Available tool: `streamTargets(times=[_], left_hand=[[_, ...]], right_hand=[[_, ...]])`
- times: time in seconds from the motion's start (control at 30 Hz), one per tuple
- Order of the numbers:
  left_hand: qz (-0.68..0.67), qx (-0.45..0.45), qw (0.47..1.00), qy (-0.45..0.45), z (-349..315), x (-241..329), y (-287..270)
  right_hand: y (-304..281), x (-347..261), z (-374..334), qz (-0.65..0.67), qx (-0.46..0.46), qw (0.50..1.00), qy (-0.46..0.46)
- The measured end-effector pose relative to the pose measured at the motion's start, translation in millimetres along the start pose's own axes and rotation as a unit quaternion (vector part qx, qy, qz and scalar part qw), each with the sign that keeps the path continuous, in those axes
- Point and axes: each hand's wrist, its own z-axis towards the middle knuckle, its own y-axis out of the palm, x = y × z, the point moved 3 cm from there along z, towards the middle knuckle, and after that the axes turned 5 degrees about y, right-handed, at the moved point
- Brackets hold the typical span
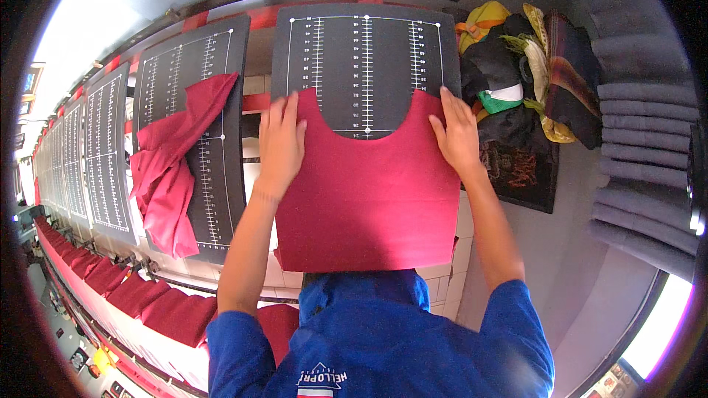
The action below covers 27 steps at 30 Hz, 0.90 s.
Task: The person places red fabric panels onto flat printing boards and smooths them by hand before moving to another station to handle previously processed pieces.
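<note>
A red shirt piece (369, 191) with a scooped neckline is laid flat on a black board with white ruler lines (366, 59). The left hand (280, 140) is pressed flat on the shirt piece's left shoulder, fingers spread open, nothing gripped. The right hand (457, 133) is pressed flat on its right shoulder in the same way. Left of this board, a crumpled red cloth (173, 169) is draped over a second lined board (214, 51). Right of the shirt piece, a pile of mixed clothes (516, 88) is seen.
</note>
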Motion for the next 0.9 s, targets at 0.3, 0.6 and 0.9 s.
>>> streamTargets(times=[0.3, 0.6, 0.9], left_hand=[[-0.110, -0.005, 0.990, 0.088, 47.0, -49.9, 35.2], [-0.053, -0.067, 0.990, 0.112, 68.1, -61.1, 30.8], [-0.022, -0.087, 0.989, 0.116, 74.3, -66.6, 41.6]], right_hand=[[18.8, 17.2, 32.5, 0.079, 0.003, 0.996, -0.036], [26.6, 25.0, 47.0, 0.068, -0.004, 0.998, -0.014], [29.7, 26.3, 49.5, 0.029, -0.025, 0.999, -0.003]])
